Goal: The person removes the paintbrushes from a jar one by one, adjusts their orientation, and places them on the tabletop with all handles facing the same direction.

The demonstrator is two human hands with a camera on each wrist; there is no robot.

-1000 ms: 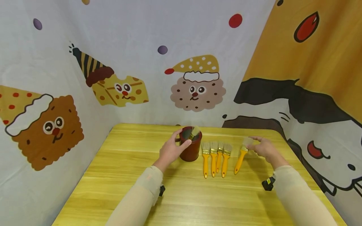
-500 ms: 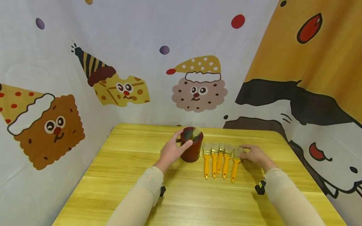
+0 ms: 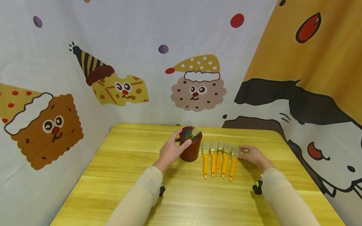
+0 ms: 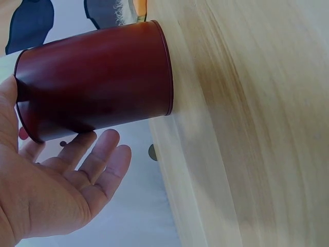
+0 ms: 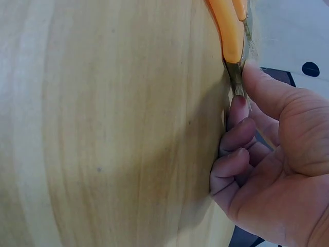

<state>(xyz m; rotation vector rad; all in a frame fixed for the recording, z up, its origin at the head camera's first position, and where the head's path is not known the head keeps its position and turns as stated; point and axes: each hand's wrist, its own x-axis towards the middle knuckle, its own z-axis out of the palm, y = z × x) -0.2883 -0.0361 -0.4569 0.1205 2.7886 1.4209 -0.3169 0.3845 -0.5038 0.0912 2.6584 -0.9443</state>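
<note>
A dark red cylindrical cup (image 3: 189, 154) stands upright near the back of the table, a paintbrush (image 3: 195, 130) leaning in it bristles up. My left hand (image 3: 171, 150) grips the cup by its upper part, thumb at the near side of the rim and fingers round the far side. To the right of the cup lie several flat paintbrushes (image 3: 205, 163) in a row, orange handles toward me. My right hand (image 3: 252, 155) pinches the rightmost paintbrush (image 3: 233, 168) near its bristles; in the right wrist view the thumb (image 5: 262, 85) lies by its metal ferrule.
The wooden table (image 3: 181, 201) ends at a back edge just behind the cup. Behind and beside it hangs a cloth (image 3: 135, 31) printed with cartoon figures.
My right hand has drawn the rightmost paintbrush left, from apart on the right to the end of the row. The left hand and the cup have stayed in place.
</note>
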